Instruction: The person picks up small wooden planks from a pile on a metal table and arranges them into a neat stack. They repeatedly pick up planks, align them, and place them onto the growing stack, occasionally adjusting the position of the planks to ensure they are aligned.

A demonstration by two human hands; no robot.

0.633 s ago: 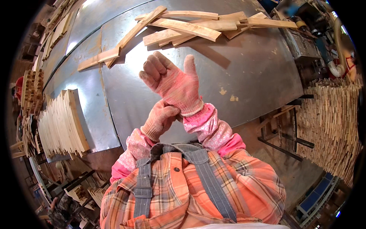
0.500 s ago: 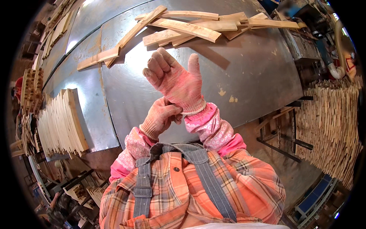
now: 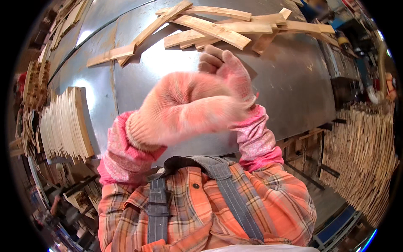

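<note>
My left hand (image 3: 184,111), in a pinkish knitted work glove, is raised close in front of my chest. Its fingers are curled and the thumb lies along them, the tips blurred by motion beside my right wrist; whatever they pinch, if anything, is hidden. Beyond it, my right hand (image 3: 237,77) wears a similar glove, palm up, fingers loosely bent and thumb apart, holding nothing. The left hand partly covers the right glove's cuff. A pink patterned sleeve (image 3: 256,134) covers the right forearm.
Several curved wooden strips (image 3: 214,31) lie crossed at the far side of the metal table (image 3: 294,88). A row of upright wood strips (image 3: 65,124) stands at left. At right is a large wood stack (image 3: 361,155), beside a dark metal frame (image 3: 308,153).
My left hand has risen from below the right glove's cuff and come closer to the camera. My right hand has shifted right and turned, its fingers more bent.
</note>
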